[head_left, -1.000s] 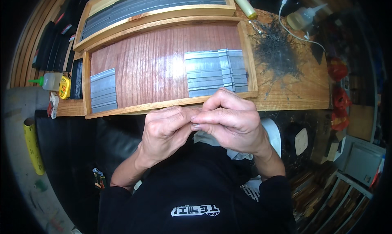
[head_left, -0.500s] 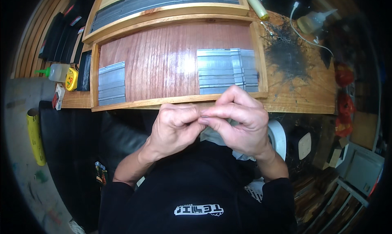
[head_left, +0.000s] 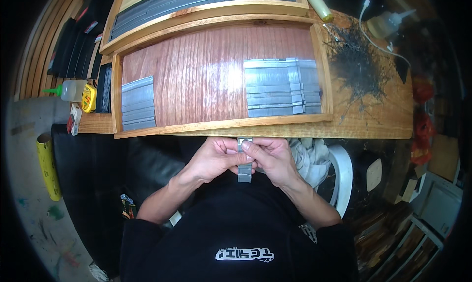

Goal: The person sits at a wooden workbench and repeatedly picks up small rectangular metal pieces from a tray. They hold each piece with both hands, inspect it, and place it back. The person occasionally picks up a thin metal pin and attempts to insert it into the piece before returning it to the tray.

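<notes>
Between my two hands, just below the bench's front edge, is a narrow grey strip with lines across it. It lies lengthwise toward my body. My left hand pinches it from the left, and the thumb and fingers of my right hand grip its upper part from the right. Fingers cover part of it. Beyond them a shallow wooden tray rests on the bench. Flat grey strips lie inside it: a small stack at the left end, a wider group at the right.
Behind stands a second wooden tray with grey strips. At left are a yellow tape measure and a green-tipped bottle. Dark thin scraps, a white cable and a clear bottle occupy the right. White cloth hangs below.
Both hands have moved down from the tray's front edge toward my body. The grey strip, mostly hidden before, now shows between them. The view has shifted slightly.
</notes>
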Demonstrator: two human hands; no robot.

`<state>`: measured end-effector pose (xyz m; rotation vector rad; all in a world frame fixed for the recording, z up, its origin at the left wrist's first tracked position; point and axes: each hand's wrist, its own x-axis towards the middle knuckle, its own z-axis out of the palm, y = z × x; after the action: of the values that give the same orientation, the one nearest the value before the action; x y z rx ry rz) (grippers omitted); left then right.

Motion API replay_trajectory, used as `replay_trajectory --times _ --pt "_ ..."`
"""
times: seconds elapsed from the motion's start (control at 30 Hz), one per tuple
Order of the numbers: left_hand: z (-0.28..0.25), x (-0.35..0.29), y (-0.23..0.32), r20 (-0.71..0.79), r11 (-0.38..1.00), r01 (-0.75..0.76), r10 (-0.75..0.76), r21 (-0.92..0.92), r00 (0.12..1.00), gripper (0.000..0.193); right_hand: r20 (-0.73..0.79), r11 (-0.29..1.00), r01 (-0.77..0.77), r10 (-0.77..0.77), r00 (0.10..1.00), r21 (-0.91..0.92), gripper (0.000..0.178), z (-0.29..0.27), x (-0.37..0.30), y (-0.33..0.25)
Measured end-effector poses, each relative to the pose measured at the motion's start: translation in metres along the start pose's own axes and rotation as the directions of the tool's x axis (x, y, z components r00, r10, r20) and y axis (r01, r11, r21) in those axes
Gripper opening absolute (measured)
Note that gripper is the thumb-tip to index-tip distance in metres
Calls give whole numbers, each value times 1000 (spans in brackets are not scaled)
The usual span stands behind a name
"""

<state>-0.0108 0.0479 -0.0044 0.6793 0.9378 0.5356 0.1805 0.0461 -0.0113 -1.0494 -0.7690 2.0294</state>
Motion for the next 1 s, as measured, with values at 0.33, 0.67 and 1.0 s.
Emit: replay_trajectory --times 0.33,0.67,1.0 --pt "6 -14 -8 -8 999 -40 41 19 999 15 39 990 -47 52 998 -134 19 -4 -8 -4" --pt "2 -9 15 25 1000 6 -6 18 1000 14 -30 1000 -5 4 1000 -9 17 3 -2 -3" --pt "1 -7 10 32 997 26 -24 -75 999 15 -51 997 55 -52 997 50 18 8 -1 -2"
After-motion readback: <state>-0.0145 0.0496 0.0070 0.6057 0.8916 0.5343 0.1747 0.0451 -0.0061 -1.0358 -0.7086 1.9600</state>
